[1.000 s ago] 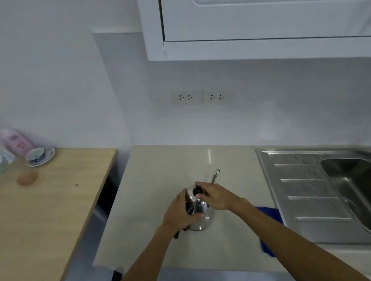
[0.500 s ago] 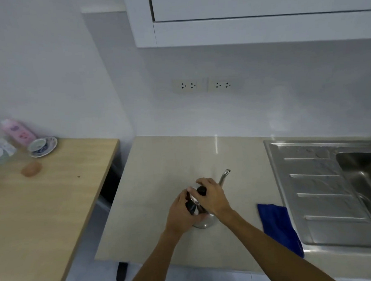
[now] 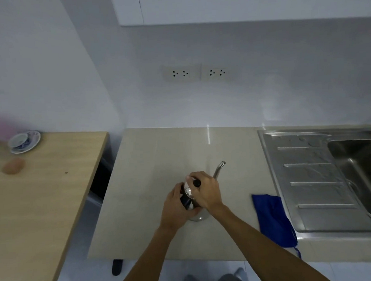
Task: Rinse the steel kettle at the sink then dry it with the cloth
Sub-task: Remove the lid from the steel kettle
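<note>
A small steel kettle (image 3: pixel 198 215) with a thin curved spout stands on the beige counter (image 3: pixel 152 180), mostly hidden under my hands. My left hand (image 3: pixel 177 207) wraps its black handle on the near left side. My right hand (image 3: pixel 206 190) is closed over the lid and its black knob, and the lid looks tilted up off the kettle. A blue cloth (image 3: pixel 273 219) lies on the counter to the right, against the sink's edge. The steel sink (image 3: pixel 307 177) with its ribbed drainboard sits at the right, its basin partly cut off by the frame.
A wooden table (image 3: pixel 43 197) stands left of the counter, across a narrow gap, with a cup on a saucer (image 3: pixel 24 141), a brownish round object (image 3: pixel 13 166) and a blurred pink thing. Wall sockets (image 3: pixel 195 72) and a white cabinet are above. My feet show below the counter edge.
The view has tipped downward. My right hand has stayed on the lid knob and the lid now looks raised and tilted. My left hand keeps its hold on the handle.
</note>
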{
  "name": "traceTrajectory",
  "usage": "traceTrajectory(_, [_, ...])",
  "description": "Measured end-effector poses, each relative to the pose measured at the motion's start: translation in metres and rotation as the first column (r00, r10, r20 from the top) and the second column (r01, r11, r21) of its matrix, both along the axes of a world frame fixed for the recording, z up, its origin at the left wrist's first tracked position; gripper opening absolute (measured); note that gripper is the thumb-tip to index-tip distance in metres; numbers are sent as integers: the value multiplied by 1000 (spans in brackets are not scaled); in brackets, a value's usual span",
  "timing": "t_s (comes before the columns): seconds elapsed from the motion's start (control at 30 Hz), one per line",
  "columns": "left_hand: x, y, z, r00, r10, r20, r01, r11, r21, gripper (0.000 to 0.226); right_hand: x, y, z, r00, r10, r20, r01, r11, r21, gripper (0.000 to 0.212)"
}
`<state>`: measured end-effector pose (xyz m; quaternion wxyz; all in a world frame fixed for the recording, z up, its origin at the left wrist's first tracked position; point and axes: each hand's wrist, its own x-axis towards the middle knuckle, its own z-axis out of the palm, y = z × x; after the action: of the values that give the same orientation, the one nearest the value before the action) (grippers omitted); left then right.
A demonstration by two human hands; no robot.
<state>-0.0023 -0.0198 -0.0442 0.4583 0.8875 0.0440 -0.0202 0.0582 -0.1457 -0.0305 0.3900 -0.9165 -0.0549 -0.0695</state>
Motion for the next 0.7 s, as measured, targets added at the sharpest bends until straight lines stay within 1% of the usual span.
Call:
traceTrajectory(0.2, [0, -2, 1, 999, 11, 52, -11, 1000, -9, 81, 5, -6, 14, 994, 44, -100, -40, 998, 39, 43])
traceTrajectory(0.33, [0, -1, 1, 999, 8, 36, -8, 1000, -25, 79, 6, -6, 18, 993, 70, -97, -71, 997, -6, 47])
traceTrajectory(0.43, [0, -1, 1, 1000, 4, 23, -4, 1000, -29, 82, 8, -7, 19, 990, 90, -106, -94, 995, -37, 55])
traceTrajectory(0.5, [0, -1, 1, 1000, 6, 10, -6, 1000, -30, 85, 10, -9, 21, 983, 123, -135, -136, 986, -92, 61])
traceTrajectory(0.57, [-1, 0, 1, 1000, 3, 0, -3, 1000, -30, 88, 11, -11, 23, 978, 165, -129, -188, 964, -190, 65])
traceTrajectory(0.63, [-1, -1, 3, 1000, -3, -7, 3, 999, -34, 89, 8, -12, 25, 979, 191, -77, -205, 937, -281, 65])
traceTrajectory(0.7, [-2, -2, 3, 1000, -12, -3, 12, 999, -37, 89, 4, -13, 26, 974, 224, 29, -198, 909, -366, 62])
